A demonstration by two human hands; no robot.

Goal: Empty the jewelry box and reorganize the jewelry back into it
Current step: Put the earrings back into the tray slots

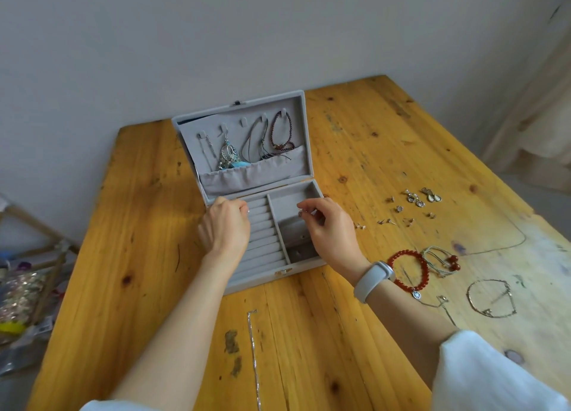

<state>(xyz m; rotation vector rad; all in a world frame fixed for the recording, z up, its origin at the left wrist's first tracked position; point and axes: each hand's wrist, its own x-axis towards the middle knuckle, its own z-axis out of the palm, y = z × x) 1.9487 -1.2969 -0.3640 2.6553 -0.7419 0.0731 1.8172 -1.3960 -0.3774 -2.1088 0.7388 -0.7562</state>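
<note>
Grey velvet lines the open jewelry box (247, 176), which sits near the far left of the yellow pine counter (386, 151) with its lid propped upright so the hooks and pocket face the person. Several pieces hang from those hooks, among them a dark braided cord bracelet (281, 132) and a silver dangling earring cluster (228, 156), so the emptying looks unfinished.

The left hand (225, 225) rests on the box's left edge over the ring rolls, fingers curled, probably to steady the box; whether its grip holds anything cannot be told. The right hand (327, 222) hovers above the open compartments, thumb and forefinger pinched shut on a small silvery piece (300, 213) (too small to identify, perhaps an earring or ring).

To the right, well apart from the box, lie small earrings and studs (414, 203), a red beaded bracelet with a round charm (408, 271) and a thin silver bangle (491, 298), spread out singly, seemingly to keep them from tangling. A thin silver chain (253, 349) lies straight near the front edge.
</note>
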